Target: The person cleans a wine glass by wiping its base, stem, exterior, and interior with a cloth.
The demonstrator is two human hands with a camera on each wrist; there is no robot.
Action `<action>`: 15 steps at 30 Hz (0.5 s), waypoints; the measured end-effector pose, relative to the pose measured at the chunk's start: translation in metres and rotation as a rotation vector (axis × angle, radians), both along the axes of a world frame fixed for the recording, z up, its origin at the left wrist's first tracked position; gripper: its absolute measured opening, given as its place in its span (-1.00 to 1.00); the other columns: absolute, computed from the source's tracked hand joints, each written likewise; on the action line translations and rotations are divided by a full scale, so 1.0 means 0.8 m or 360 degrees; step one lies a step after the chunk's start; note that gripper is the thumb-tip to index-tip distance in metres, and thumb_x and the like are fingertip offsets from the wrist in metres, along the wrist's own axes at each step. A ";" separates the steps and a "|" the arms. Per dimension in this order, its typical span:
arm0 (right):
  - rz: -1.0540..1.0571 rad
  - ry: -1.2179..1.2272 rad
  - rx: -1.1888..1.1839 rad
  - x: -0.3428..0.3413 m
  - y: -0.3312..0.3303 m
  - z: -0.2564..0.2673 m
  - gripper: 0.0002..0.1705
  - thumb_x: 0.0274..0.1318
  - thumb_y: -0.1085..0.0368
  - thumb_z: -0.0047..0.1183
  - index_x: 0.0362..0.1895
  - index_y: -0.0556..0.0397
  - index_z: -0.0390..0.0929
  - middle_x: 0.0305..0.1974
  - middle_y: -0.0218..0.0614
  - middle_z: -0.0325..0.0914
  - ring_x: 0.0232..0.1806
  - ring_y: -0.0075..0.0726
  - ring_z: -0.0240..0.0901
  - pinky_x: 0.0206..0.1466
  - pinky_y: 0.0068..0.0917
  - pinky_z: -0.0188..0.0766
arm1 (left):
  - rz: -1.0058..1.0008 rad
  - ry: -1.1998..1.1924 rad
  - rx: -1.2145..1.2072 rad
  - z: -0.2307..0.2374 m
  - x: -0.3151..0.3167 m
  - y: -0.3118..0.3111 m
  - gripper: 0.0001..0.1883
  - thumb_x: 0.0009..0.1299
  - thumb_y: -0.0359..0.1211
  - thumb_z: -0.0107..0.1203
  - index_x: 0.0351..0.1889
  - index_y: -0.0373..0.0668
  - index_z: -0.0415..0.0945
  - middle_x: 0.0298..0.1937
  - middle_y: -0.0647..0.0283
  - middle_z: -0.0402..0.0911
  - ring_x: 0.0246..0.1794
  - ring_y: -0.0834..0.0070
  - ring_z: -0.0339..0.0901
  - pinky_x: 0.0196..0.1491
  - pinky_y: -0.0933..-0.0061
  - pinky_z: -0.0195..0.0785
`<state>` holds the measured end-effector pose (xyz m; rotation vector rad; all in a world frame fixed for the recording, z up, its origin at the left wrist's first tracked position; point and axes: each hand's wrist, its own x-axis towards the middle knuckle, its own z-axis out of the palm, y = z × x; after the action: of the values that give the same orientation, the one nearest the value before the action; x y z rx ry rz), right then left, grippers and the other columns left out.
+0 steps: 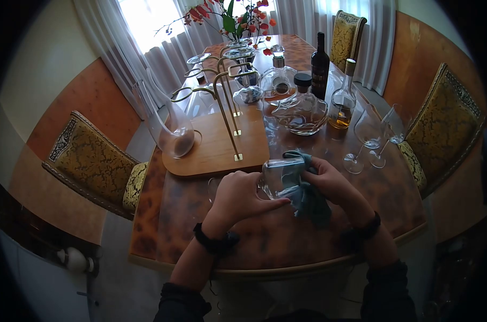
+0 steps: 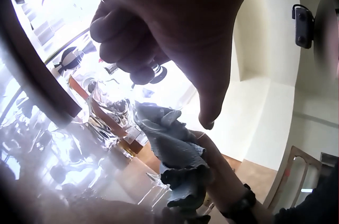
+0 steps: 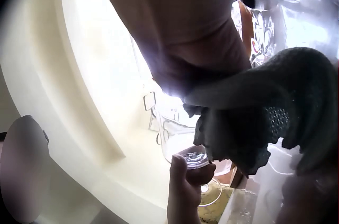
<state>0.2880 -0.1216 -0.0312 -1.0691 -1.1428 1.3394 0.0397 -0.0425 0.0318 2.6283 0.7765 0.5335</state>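
A clear glass [image 1: 273,174] lies tilted on its side between the hands, above the table's near half. My left hand [image 1: 235,196] holds it from the left, thumb stretched along its lower side. On the right, my right hand [image 1: 329,182] pinches a blue-green cloth [image 1: 314,206] against the glass; part of the cloth hangs down. The left wrist view shows the left hand [image 2: 159,28] with curled fingers and the cloth [image 2: 177,150] beyond. In the right wrist view the cloth [image 3: 243,123] hides the right fingertips, and the left hand [image 3: 184,189] touches the glass [image 3: 195,159].
Behind the hands, a wooden stand [image 1: 216,145] with brass holders carries a decanter [image 1: 176,142] and upside-down glasses. Several bottles, including a dark one [image 1: 319,70], stand behind and right. Two stemmed glasses [image 1: 369,129] stand at the table's right. Chairs flank the table [image 1: 243,241].
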 end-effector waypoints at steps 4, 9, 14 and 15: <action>0.0264 0.0282 -0.0147 0.005 -0.008 -0.003 -0.51 0.46 0.20 0.05 0.37 0.07 0.38 0.12 -0.36 0.58 0.02 -0.57 0.57 0.03 -0.55 0.58 | -0.0061 0.0079 0.0084 -0.012 0.003 0.003 -0.29 0.09 0.33 0.36 -0.45 -0.24 0.65 -0.64 0.13 0.58 -0.58 0.18 0.63 -0.42 0.29 0.45; -0.0083 0.0860 -0.0187 -0.045 -0.077 0.083 -0.53 0.41 0.16 0.11 0.29 0.08 0.43 0.08 -0.30 0.62 -0.05 -0.47 0.63 0.11 -0.47 0.57 | -0.0373 -0.0219 -0.0268 -0.027 0.011 -0.004 -0.50 0.14 -0.01 0.51 -0.17 -0.20 0.69 -0.45 0.13 0.71 -0.46 0.32 0.72 -0.31 0.43 0.53; -0.0020 0.0281 0.0010 -0.010 0.002 -0.009 -0.65 0.35 0.29 0.13 0.15 0.12 0.54 -0.05 -0.35 0.65 -0.10 -0.53 0.59 -0.03 -0.54 0.53 | -0.0123 -0.0002 -0.0029 -0.017 0.008 -0.001 -0.40 0.13 0.18 0.43 -0.24 -0.20 0.70 -0.55 0.16 0.66 -0.53 0.26 0.68 -0.36 0.40 0.51; -0.0181 -0.0162 0.0205 -0.011 0.007 -0.012 -0.72 0.32 0.35 0.12 0.08 0.13 0.60 -0.14 -0.39 0.67 -0.17 -0.58 0.58 -0.16 -0.57 0.52 | -0.0004 0.0197 0.0198 -0.017 0.007 0.002 -0.36 0.12 0.25 0.40 -0.25 -0.18 0.72 -0.59 0.17 0.63 -0.56 0.24 0.66 -0.38 0.38 0.50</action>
<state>0.2793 -0.1162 -0.0411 -1.1014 -1.2081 1.1183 0.0452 -0.0413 0.0185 2.7992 0.8006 0.4344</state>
